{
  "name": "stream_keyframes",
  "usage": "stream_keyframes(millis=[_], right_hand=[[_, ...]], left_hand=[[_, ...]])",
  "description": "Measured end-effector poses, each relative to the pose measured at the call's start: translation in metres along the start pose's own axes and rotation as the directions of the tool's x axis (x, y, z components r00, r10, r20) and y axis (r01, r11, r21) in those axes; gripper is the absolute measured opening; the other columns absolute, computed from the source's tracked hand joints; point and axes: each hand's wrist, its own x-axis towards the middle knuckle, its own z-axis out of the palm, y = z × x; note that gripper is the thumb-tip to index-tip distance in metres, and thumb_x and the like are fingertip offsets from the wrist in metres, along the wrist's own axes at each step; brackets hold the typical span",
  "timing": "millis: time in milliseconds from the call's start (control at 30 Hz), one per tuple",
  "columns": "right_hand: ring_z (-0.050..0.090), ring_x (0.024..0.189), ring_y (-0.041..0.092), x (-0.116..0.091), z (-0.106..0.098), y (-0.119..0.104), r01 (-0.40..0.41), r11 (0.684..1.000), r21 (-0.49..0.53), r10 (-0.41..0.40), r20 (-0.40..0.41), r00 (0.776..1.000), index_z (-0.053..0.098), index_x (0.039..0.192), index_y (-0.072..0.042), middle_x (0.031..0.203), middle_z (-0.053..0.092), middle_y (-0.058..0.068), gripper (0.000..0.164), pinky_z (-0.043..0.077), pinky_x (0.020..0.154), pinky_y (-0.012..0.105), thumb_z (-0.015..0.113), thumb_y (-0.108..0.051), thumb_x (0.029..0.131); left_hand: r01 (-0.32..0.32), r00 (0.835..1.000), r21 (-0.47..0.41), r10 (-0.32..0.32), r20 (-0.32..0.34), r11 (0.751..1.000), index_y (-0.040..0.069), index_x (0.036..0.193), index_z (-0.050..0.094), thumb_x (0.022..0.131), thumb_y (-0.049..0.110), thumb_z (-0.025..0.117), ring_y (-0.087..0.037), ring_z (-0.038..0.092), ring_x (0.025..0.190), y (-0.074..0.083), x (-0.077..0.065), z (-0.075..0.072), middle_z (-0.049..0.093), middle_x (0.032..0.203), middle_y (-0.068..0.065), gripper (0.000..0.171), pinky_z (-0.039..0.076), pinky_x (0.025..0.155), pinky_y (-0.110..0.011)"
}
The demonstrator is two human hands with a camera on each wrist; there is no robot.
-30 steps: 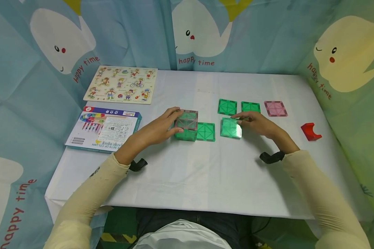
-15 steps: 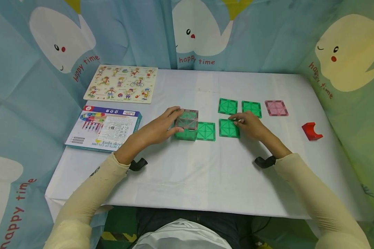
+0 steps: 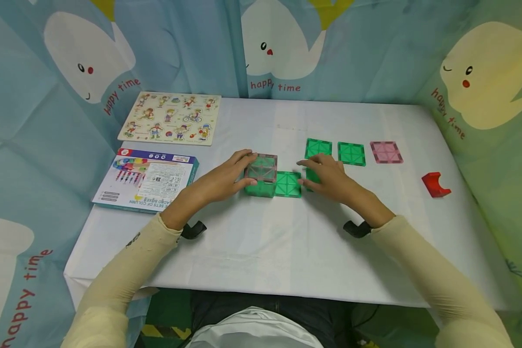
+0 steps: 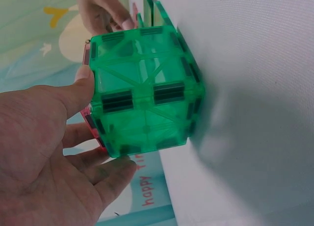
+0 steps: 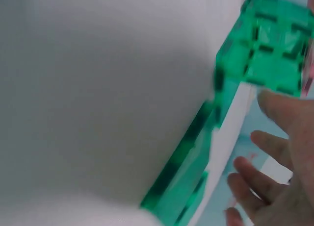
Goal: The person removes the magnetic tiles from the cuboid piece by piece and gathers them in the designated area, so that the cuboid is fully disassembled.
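Observation:
A cube of magnetic tiles [image 3: 261, 170], green on its sides with a pink tile on top, stands on the white table. My left hand [image 3: 219, 178] holds it from the left, thumb on the near edge and fingers on the far side. In the left wrist view the cube's green walls [image 4: 142, 113] face the camera. A flat green magnetic tile [image 3: 288, 184] adjoins the cube's right side. My right hand [image 3: 330, 181], fingers apart and nothing between them, hovers over another green tile [image 3: 311, 175] and partly hides it. The right wrist view is blurred.
Behind the right hand lie two green tiles, one at the left [image 3: 319, 146] and one at the right [image 3: 351, 153], then a pink tile [image 3: 386, 152]. A red arch block [image 3: 436, 184] sits far right. A box [image 3: 145, 180] and a picture board [image 3: 169, 118] are at left.
My right hand first set the green tile flat on the table, then let go of it and moved left toward the cube. The left hand keeps its place on the cube.

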Motion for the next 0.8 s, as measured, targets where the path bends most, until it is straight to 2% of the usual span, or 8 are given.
stream_keyframes(millis=[133, 267, 433, 600, 733, 800], right_hand=[[0.035, 0.149, 0.044, 0.001, 0.005, -0.018, -0.036, 0.999, -0.034, 0.041, 0.136, 0.99, 0.039, 0.164, -0.015, 0.159, 0.042, 0.022, 0.087, 0.024, 0.113, 0.07, 0.082, -0.044, 0.094], [0.032, 0.154, 0.042, 0.001, 0.012, -0.027, -0.038, 0.997, -0.07, 0.05, 0.188, 0.981, 0.033, 0.166, -0.014, 0.163, 0.041, 0.021, 0.094, 0.014, 0.12, 0.074, 0.084, -0.043, 0.092], [0.04, 0.149, 0.04, 0.003, 0.016, -0.03, -0.033, 0.996, -0.083, 0.046, 0.161, 0.986, 0.037, 0.165, -0.014, 0.154, 0.05, 0.021, 0.09, 0.014, 0.121, 0.073, 0.084, -0.038, 0.092], [0.043, 0.146, 0.041, 0.004, 0.017, -0.028, -0.022, 0.995, -0.094, 0.036, 0.142, 0.989, 0.037, 0.165, -0.012, 0.151, 0.053, 0.022, 0.091, 0.015, 0.121, 0.072, 0.085, -0.038, 0.091], [0.044, 0.143, 0.044, 0.004, 0.018, -0.027, -0.004, 0.995, -0.104, 0.016, 0.111, 0.994, 0.036, 0.165, -0.01, 0.147, 0.053, 0.022, 0.094, 0.02, 0.12, 0.072, 0.086, -0.037, 0.09], [0.045, 0.139, 0.045, 0.003, 0.018, -0.027, 0.015, 0.994, -0.105, -0.006, 0.085, 0.996, 0.035, 0.164, -0.008, 0.144, 0.052, 0.023, 0.095, 0.027, 0.117, 0.07, 0.087, -0.035, 0.09]], left_hand=[[0.0, 1.0, -0.002, 0.0, 0.0, 1.0, 0.011, 0.17, 0.02, 0.11, 0.042, 0.055, -0.031, 0.023, 0.161, -0.001, 0.0, 0.0, 0.011, 0.176, -0.012, 0.076, 0.032, 0.126, -0.05], [0.0, 1.0, 0.005, 0.0, -0.002, 1.0, 0.011, 0.17, 0.02, 0.11, 0.043, 0.055, -0.031, 0.022, 0.162, -0.001, 0.001, 0.0, 0.011, 0.176, -0.012, 0.076, 0.032, 0.127, -0.049], [-0.001, 1.0, 0.016, 0.001, -0.003, 1.0, 0.011, 0.17, 0.021, 0.11, 0.042, 0.056, -0.031, 0.023, 0.161, -0.002, 0.001, 0.001, 0.012, 0.175, -0.013, 0.076, 0.032, 0.127, -0.049], [-0.009, 1.0, 0.015, 0.01, -0.005, 1.0, 0.01, 0.169, 0.022, 0.11, 0.042, 0.056, -0.032, 0.024, 0.161, -0.001, 0.001, 0.0, 0.013, 0.175, -0.013, 0.076, 0.032, 0.127, -0.049], [-0.011, 1.0, 0.013, 0.011, -0.005, 1.0, 0.01, 0.169, 0.022, 0.11, 0.042, 0.056, -0.032, 0.023, 0.161, -0.001, 0.001, 0.0, 0.013, 0.175, -0.013, 0.076, 0.032, 0.127, -0.049], [-0.009, 1.0, 0.01, 0.009, -0.003, 1.0, 0.01, 0.169, 0.022, 0.11, 0.042, 0.056, -0.032, 0.023, 0.161, -0.002, 0.001, 0.0, 0.013, 0.175, -0.013, 0.075, 0.032, 0.127, -0.049]])
